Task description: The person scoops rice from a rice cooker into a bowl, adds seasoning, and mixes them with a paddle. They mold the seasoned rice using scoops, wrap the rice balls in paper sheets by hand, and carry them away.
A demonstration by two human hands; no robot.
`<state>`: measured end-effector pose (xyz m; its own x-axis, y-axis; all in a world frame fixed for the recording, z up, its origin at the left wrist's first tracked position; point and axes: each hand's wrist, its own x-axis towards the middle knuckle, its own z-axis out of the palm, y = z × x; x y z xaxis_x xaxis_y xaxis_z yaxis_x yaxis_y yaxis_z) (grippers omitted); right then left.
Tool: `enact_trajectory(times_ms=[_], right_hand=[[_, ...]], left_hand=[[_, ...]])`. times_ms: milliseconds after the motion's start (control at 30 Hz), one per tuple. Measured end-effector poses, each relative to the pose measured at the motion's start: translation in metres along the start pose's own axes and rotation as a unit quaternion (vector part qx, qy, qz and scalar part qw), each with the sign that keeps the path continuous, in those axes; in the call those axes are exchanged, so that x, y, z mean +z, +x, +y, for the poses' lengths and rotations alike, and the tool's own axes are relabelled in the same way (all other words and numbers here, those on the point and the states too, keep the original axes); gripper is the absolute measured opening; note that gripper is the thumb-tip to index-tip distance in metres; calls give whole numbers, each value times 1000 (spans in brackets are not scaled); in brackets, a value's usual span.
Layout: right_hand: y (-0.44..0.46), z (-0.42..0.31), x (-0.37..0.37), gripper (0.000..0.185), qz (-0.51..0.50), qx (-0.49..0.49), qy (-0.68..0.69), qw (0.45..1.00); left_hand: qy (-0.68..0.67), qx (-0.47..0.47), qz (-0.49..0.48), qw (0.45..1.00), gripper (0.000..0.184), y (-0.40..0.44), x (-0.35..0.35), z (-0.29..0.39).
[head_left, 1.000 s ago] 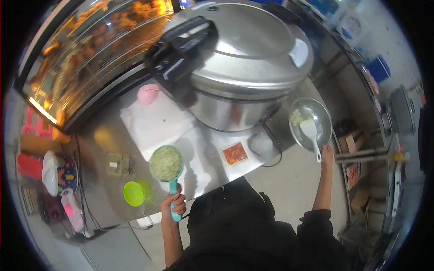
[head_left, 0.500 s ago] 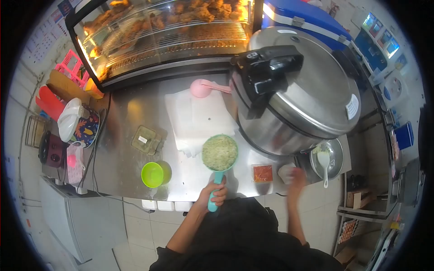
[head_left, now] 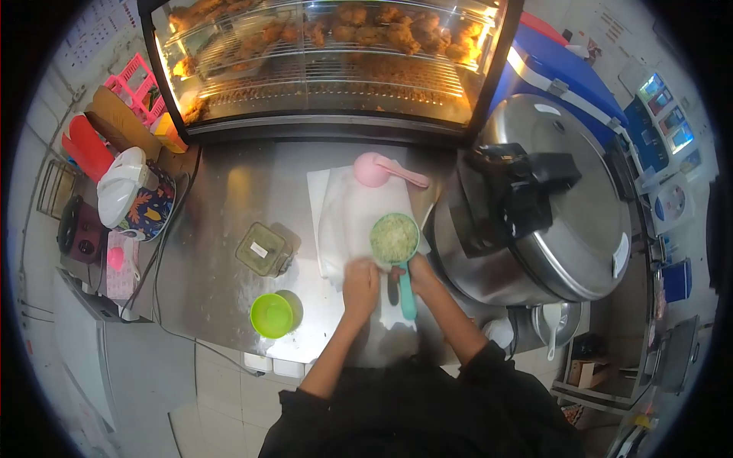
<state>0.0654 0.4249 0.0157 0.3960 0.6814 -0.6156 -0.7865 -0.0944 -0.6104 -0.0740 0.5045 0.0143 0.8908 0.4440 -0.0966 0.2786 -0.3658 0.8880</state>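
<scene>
A teal-handled scoop (head_left: 395, 238) full of pale rice is over the white paper sheets (head_left: 336, 206). My right hand (head_left: 420, 271) is closed at the top of its handle. Just left of the scoop, my left hand (head_left: 360, 281) is closed over the lower part of the paper, slightly blurred; what it holds, if anything, is hidden. A pink scoop (head_left: 372, 169) lies on the paper's upper end. To the left are a lidded square container (head_left: 263, 249) and a lime green cup (head_left: 271, 315).
A lit glass cabinet (head_left: 321, 126) of fried food spans the back. The large steel cooker (head_left: 565, 259) stands at right, with a metal bowl (head_left: 567, 324) and white paddle (head_left: 552, 328) below it. A patterned pot (head_left: 145, 202) and cables are at left.
The view has turned rightward and towards the cabinet. My right hand has come from the bowl side to the scoop handle; my left hand has let go of it and moved onto the paper.
</scene>
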Motion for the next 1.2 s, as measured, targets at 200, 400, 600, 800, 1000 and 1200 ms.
enact_trajectory(times_ms=[200, 400, 600, 800, 1000, 1200], right_hand=[[82, -37, -11, 38, 158, -123, -197, 960], [71, -15, 19, 32, 103, -438, -688, 570], [69, -25, 50, 46, 53, -378, -763, 521], [73, 4, 76, 49, 166, -223, -735, 618], [61, -6, 64, 45, 128, -340, -608, 706], [-6, 0, 62, 40, 83, -468, -505, 720]], left_hand=[[341, -95, 288, 890, 54, 39, -12, -28], [190, -70, 305, 931, 67, 41, -25, -65], [168, -75, 265, 947, 86, 39, -48, -58], [167, -57, 265, 948, 90, 37, -45, -63], [109, -29, 236, 965, 95, 32, -52, -55], [179, -105, 423, 882, 95, 5, -12, -44]])
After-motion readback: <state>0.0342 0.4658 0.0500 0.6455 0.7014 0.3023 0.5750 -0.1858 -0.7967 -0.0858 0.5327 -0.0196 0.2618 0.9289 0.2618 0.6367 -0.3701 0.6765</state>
